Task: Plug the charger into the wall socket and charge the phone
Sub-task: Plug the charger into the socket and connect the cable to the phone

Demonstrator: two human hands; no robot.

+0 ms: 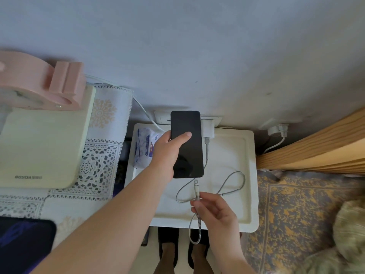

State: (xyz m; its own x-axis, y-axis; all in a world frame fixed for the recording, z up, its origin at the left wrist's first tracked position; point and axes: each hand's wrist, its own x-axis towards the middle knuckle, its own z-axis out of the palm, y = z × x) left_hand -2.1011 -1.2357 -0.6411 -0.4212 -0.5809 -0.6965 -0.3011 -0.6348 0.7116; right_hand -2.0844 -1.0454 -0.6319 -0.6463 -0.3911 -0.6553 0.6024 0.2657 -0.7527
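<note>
Over the white stool (249, 194), dark-screened phone (186, 144) in left grip (167, 147), grey cable (197, 192) pinched in right (215, 212).

Landmark: the tray table (249, 175). The charger (207, 128) sits at its rear edge, against the wall. The cable (233, 182) loops on its surface. The tissue pack (143, 147) lies on its left portion. The phone (186, 144) is above its rear-centre.

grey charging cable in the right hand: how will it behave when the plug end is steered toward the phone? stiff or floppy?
Probably floppy: the cable lies in loose loops on the white tray and droops below the right hand. The short stretch up to the connector stands straight, so that end likely steers well. Its other end sits in the charger, so slack may drag.
</note>
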